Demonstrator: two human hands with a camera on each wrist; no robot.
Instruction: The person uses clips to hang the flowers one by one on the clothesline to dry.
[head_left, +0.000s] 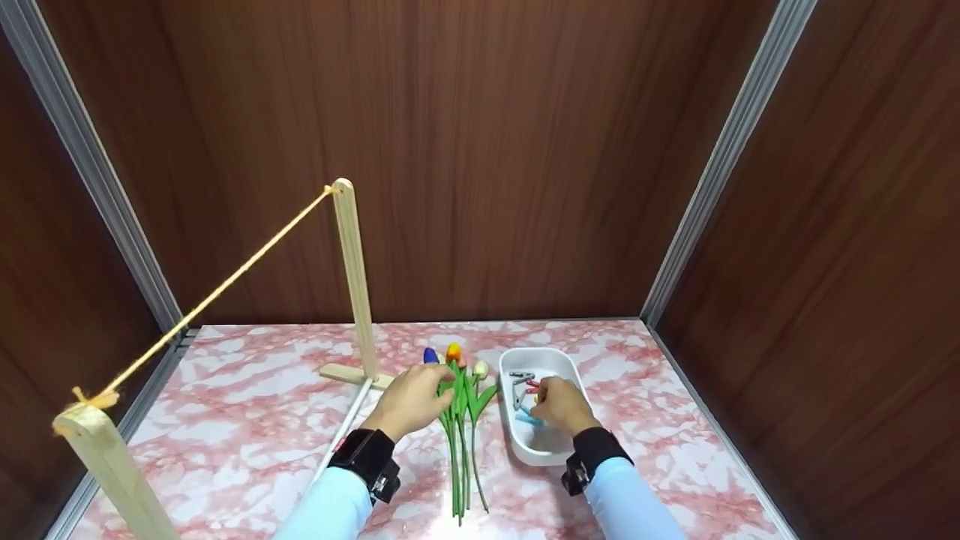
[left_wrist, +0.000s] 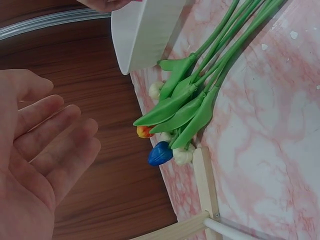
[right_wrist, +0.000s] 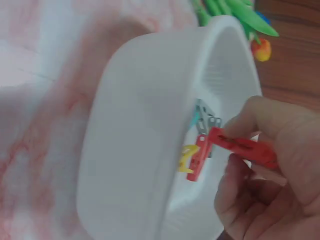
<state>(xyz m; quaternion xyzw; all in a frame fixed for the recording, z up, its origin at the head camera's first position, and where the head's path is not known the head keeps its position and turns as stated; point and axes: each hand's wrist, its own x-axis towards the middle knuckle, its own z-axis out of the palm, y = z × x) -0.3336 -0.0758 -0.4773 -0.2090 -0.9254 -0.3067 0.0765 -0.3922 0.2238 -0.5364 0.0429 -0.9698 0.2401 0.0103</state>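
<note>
1. Right hand (head_left: 566, 406) pinches a red clothespin (right_wrist: 245, 149) over the white tub (right_wrist: 132, 135).
2. Left hand (head_left: 409, 399), fingers loosely extended, is nearer the tulips (head_left: 460, 397): head view, its 3 o'clock, stems running 12 to 6.

Smooth plastic in my grip, bare wood and metal round it.
Red clip (right_wrist: 245, 149) in my right hand (head_left: 564, 407): smooth moulded plastic, slight sheen. White tub (right_wrist: 130, 130): smooth plastic, satin, ribbed inside. Yellow clip (right_wrist: 186, 157) in it, plastic too; grey clips (right_wrist: 201, 122), can't tell plastic or metal. Green leaves (left_wrist: 165, 110), centre of left wrist view: smooth, rubbery-looking; blue bud (left_wrist: 160, 153) shinier. Posts (head_left: 354, 277) at frame left: raw matt wood; cord (head_left: 225, 285) between them fibrous, frayed at the knot. Tabletop (head_left: 630, 390): smooth, marbled, glare at bottom centre. Back panel (head_left: 487, 150): dark woodgrain, low sheen. Rails (head_left: 736, 135), upper left and upper right: grooved metal. My sleeves (head_left: 634, 499): matt cloth.
</note>
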